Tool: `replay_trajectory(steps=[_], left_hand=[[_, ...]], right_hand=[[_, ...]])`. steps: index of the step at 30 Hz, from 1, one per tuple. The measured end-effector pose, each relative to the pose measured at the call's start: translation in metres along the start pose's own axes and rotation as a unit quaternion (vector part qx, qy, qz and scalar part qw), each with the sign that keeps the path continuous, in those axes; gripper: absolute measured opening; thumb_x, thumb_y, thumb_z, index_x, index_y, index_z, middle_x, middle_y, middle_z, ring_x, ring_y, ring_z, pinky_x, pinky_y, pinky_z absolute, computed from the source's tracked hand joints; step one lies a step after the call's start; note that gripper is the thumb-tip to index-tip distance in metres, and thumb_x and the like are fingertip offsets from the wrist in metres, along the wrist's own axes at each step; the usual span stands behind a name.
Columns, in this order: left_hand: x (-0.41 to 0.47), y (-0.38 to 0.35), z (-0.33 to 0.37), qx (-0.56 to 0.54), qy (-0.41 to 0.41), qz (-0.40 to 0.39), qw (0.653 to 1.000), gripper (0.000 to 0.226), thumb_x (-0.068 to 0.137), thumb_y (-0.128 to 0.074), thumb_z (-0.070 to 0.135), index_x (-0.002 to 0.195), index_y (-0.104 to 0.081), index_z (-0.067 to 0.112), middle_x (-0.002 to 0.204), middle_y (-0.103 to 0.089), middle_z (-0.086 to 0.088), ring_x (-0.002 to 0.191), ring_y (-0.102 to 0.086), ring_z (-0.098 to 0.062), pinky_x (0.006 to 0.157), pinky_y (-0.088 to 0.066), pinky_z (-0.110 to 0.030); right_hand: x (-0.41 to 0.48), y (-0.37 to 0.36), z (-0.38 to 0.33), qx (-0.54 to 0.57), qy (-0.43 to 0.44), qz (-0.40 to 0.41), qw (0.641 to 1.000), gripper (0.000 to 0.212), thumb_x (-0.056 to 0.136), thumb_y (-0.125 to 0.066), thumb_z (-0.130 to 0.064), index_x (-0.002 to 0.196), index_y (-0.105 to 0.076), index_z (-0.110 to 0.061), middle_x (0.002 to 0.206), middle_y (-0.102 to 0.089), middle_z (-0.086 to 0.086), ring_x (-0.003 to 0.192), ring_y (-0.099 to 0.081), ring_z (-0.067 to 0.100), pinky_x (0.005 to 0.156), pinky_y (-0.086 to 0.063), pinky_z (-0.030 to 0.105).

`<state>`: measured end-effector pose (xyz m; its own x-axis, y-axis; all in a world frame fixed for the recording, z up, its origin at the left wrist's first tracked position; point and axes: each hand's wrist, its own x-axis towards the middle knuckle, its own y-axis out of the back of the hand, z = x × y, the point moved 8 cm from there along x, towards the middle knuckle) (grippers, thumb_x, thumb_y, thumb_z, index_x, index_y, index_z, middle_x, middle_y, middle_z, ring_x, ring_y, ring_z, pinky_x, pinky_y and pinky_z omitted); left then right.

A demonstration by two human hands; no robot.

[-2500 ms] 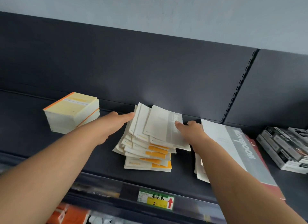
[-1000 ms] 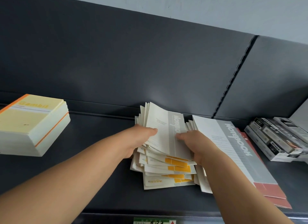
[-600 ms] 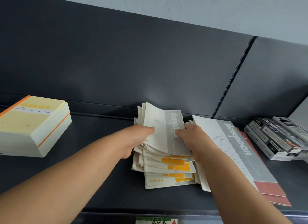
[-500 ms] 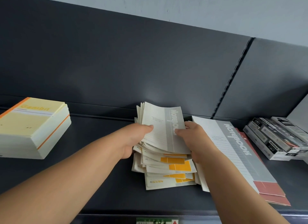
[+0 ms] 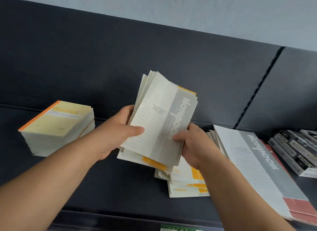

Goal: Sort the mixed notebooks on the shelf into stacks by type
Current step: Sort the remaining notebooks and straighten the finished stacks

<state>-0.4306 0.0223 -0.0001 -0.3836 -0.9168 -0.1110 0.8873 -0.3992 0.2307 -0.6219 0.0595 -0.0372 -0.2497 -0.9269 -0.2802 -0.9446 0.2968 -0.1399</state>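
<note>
Both my hands hold a bundle of small cream notebooks (image 5: 159,120) above the dark shelf (image 5: 109,184); the top one has a grey band. My left hand (image 5: 116,136) grips its left edge with the thumb across the cover. My right hand (image 5: 190,143) grips the lower right corner. Below the bundle, a few small notebooks with orange patches (image 5: 187,184) still lie on the shelf. A neat stack of yellow notebooks with orange spines (image 5: 56,127) stands at the left. Large grey-banded notebooks over red ones (image 5: 257,169) lie at the right.
Black-and-white boxed items (image 5: 296,148) are stacked at the far right. The shelf's dark back panel (image 5: 120,59) rises behind everything, with a slotted upright (image 5: 257,88) at the right. A green price label (image 5: 180,228) sits on the front rail.
Both hands closed on the upper part of the mixed pile and lifted that bundle up off the shelf, leaving a few orange-patched notebooks lying below.
</note>
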Motion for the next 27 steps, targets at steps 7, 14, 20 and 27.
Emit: replay_trajectory(steps=[7,14,20,27], left_hand=[[-0.019,0.041,-0.022,0.035,-0.051,0.059,0.996,0.064,0.084,-0.063,0.007,0.128,-0.035,0.044,0.117,-0.058,0.025,0.117,-0.053,-0.006,0.099,-0.042,-0.031],[-0.048,0.050,-0.040,-0.102,-0.082,0.066,0.989,0.069,0.062,-0.058,0.012,0.123,-0.046,0.042,0.114,-0.064,0.019,0.114,-0.056,-0.005,0.087,-0.043,-0.028],[-0.059,0.043,-0.023,-0.085,-0.147,0.029,0.985,0.081,0.064,-0.059,0.014,0.135,-0.037,0.047,0.122,-0.059,0.025,0.116,-0.053,0.005,0.092,-0.039,-0.025],[-0.054,0.042,-0.023,-0.093,-0.135,0.048,0.985,0.087,0.064,-0.059,0.020,0.130,-0.021,0.063,0.113,-0.054,0.043,0.110,-0.051,0.018,0.092,-0.037,-0.021]], right_hand=[[-0.028,-0.053,-0.011,-0.088,0.185,-0.004,0.979,0.043,0.080,-0.057,0.003,0.110,-0.051,-0.026,0.108,-0.065,-0.001,0.101,-0.063,0.018,0.083,-0.056,0.036],[-0.039,-0.070,0.019,-0.057,0.179,-0.056,0.981,0.044,0.068,-0.061,-0.012,0.108,-0.055,-0.029,0.104,-0.070,-0.003,0.102,-0.067,0.022,0.090,-0.054,0.055],[-0.050,-0.081,0.017,-0.066,0.208,-0.123,0.968,0.056,0.071,-0.063,-0.022,0.124,-0.051,-0.036,0.120,-0.066,-0.007,0.117,-0.061,0.018,0.096,-0.051,0.046],[-0.045,-0.080,0.017,-0.045,0.191,-0.118,0.973,0.054,0.072,-0.067,-0.024,0.124,-0.054,-0.034,0.116,-0.069,-0.002,0.112,-0.064,0.023,0.093,-0.053,0.051]])
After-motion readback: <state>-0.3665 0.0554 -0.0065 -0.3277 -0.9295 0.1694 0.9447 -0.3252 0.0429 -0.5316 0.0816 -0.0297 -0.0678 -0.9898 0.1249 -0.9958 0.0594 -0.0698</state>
